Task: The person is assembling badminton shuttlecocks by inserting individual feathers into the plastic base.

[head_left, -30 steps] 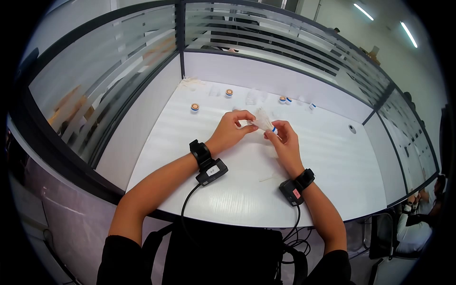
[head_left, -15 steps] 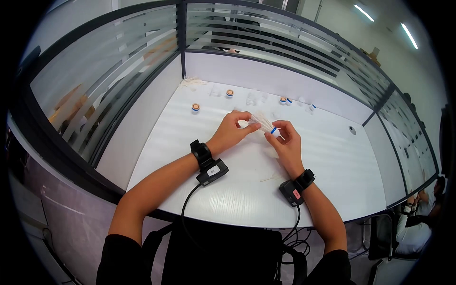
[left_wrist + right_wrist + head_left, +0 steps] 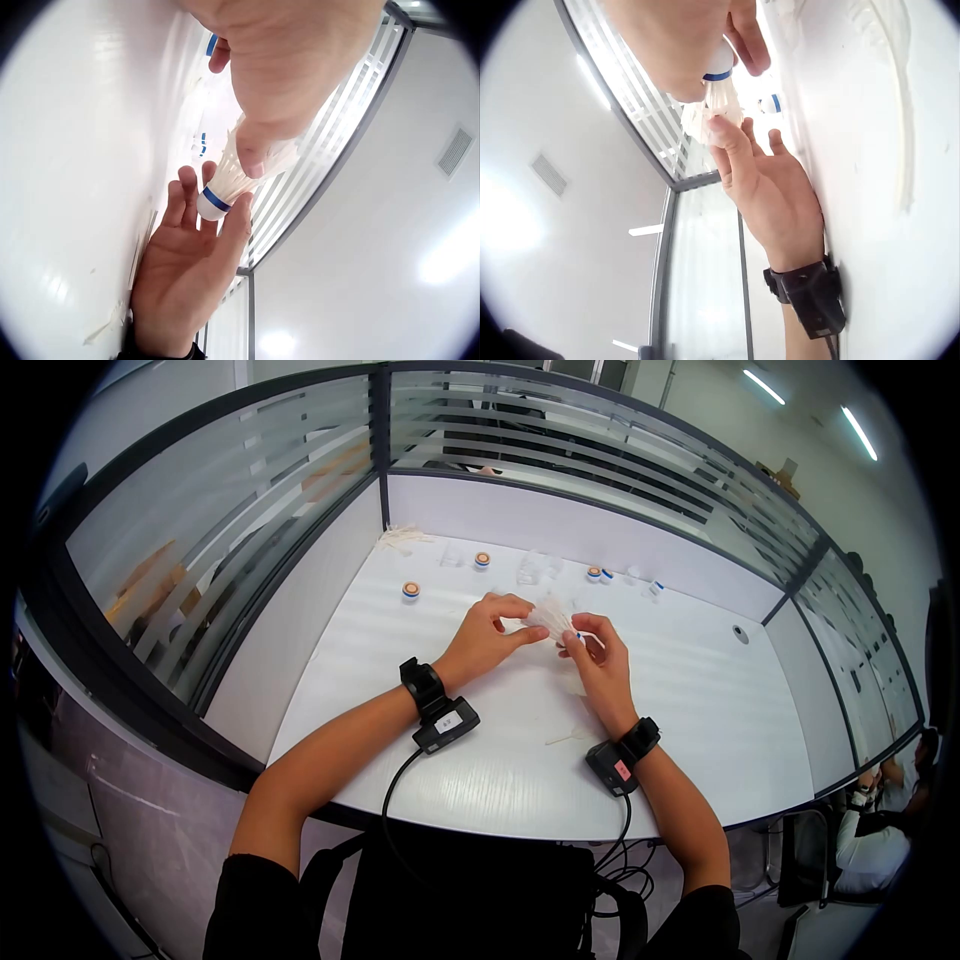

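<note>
Between my two hands, above the desk, is a badminton shuttlecock [image 3: 551,616] with white feathers. My left hand [image 3: 483,636] pinches the feathers between thumb and fingers. At the other end, my right hand [image 3: 603,666] holds the shuttlecock by its base with thumb and fingertips. In the left wrist view, the white base [image 3: 210,211] with its blue band points down toward the right palm. The right wrist view has the left thumb [image 3: 731,142] against the feather tips. In the head view, the right fingers mostly hide the base.
Round shuttlecock bases with brown discs and blue bands, one [image 3: 411,591] and another [image 3: 482,560], stand on the white desk [image 3: 450,780]. More lie toward the back right. Loose feathers [image 3: 404,538] are heaped in the back left corner; a stray feather [image 3: 563,738] lies nearer. Partitions enclose the desk.
The shuttlecock has turned in my hands; its base and blue band, plain to see half a second ago, are now mostly behind the right fingers. Both hands stay in nearly the same place.
</note>
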{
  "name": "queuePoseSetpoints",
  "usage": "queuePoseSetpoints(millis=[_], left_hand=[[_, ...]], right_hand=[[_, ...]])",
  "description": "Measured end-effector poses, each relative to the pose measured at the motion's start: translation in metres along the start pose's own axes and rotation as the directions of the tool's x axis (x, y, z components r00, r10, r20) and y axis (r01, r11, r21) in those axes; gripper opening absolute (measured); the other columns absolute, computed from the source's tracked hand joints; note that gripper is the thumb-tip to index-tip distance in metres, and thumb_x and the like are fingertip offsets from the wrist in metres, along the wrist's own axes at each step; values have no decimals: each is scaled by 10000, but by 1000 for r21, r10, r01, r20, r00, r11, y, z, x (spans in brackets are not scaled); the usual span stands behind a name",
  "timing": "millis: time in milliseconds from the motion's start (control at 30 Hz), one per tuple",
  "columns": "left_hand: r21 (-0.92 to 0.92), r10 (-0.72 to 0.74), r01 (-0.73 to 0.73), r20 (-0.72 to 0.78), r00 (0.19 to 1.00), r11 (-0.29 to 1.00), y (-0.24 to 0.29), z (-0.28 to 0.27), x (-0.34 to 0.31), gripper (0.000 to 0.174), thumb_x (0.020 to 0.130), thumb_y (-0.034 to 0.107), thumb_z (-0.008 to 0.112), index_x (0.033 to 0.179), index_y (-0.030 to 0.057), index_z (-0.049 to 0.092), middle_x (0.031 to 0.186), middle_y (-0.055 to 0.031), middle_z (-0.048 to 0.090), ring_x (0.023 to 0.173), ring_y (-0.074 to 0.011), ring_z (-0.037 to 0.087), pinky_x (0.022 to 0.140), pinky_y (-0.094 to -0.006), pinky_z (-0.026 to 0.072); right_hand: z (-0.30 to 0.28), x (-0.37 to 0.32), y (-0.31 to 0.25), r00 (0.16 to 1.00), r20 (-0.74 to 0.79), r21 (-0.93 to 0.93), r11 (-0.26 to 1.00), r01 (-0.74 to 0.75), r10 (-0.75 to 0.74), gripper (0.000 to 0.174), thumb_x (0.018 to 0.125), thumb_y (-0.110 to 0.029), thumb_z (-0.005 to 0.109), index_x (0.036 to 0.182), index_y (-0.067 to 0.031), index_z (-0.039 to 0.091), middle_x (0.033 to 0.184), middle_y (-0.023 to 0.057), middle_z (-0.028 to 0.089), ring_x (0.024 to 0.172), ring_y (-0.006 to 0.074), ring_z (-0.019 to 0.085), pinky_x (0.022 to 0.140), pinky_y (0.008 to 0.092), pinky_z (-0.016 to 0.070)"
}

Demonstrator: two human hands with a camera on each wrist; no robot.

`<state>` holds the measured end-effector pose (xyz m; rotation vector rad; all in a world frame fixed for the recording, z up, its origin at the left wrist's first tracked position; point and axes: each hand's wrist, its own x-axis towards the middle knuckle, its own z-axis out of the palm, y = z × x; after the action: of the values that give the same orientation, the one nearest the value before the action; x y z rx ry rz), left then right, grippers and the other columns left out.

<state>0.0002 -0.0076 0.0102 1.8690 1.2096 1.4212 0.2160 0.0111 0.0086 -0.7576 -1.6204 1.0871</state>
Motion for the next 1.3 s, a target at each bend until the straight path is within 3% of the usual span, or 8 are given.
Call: queuePoseSetpoints(millis=[133,433,533,633,933,1033,1133,1300], left_hand=[[13,17,-17,-12,1000,1000,-2,1,0,238,898,265,823,1048,81,811,1161,-30,745,1003,-162,552,765,-297,451],[-72,-82,78,-62,995,994,3,0,2,272,891,291,834,1031,63,786,1141,-24,726,1026,-140,577,775,-286,453],[38,28,-27,-24,999,999,3,4,-2,281,889,295,835,1021,54,777,1179,-46,709,1020,-129,586,764,-276,454],[-30,-43,43,0,999,999,0,1,1,282,895,293,828,1002,39,766,1204,-58,695,1004,-116,593,758,-270,453],[-97,-16,8,-78,997,995,-4,0,0,213,964,249,747,1002,39,751,1120,-23,693,983,-92,581,752,-264,445],[-196,-57,38,-91,994,980,-6,2,3,246,973,272,735,1053,39,734,1054,-3,674,903,-79,576,712,-251,437],[-114,-157,153,-25,987,982,8,1,0,294,964,294,744,1088,29,719,987,7,650,769,-60,547,651,-231,421],[-69,-119,121,38,992,990,-4,3,3,281,943,305,767,1049,46,740,923,33,636,671,-42,466,607,-218,396]], right_hand=[[1,2,5,998,51,42,999,-21,19,318,1022,-185,687,1235,38,608,1115,112,699,856,134,697,731,265,564],[-2,1,2,998,-53,-43,999,-23,20,305,1046,-233,656,1160,49,648,933,91,716,745,124,674,677,261,541],[-2,2,5,999,-43,-8,999,-33,33,305,1051,-248,649,1128,47,661,894,87,709,713,121,667,653,260,537],[-1,1,2,998,-25,4,999,-51,51,311,1052,-260,648,1117,43,668,889,86,709,698,117,663,636,261,538],[-1,1,2,996,-51,0,998,-69,69,271,1046,-230,648,1084,37,683,868,79,709,679,114,660,630,254,536],[-1,1,-2,996,-69,-72,996,-55,50,282,1028,-232,678,1109,39,672,884,78,712,677,110,656,631,253,533],[1,0,-4,997,-73,-107,994,-18,10,289,990,-202,728,1135,36,655,918,62,709,698,88,643,627,240,524],[0,-1,-3,1000,-30,-105,994,-7,4,310,913,-101,794,1154,24,644,971,40,681,765,56,618,658,220,537]])
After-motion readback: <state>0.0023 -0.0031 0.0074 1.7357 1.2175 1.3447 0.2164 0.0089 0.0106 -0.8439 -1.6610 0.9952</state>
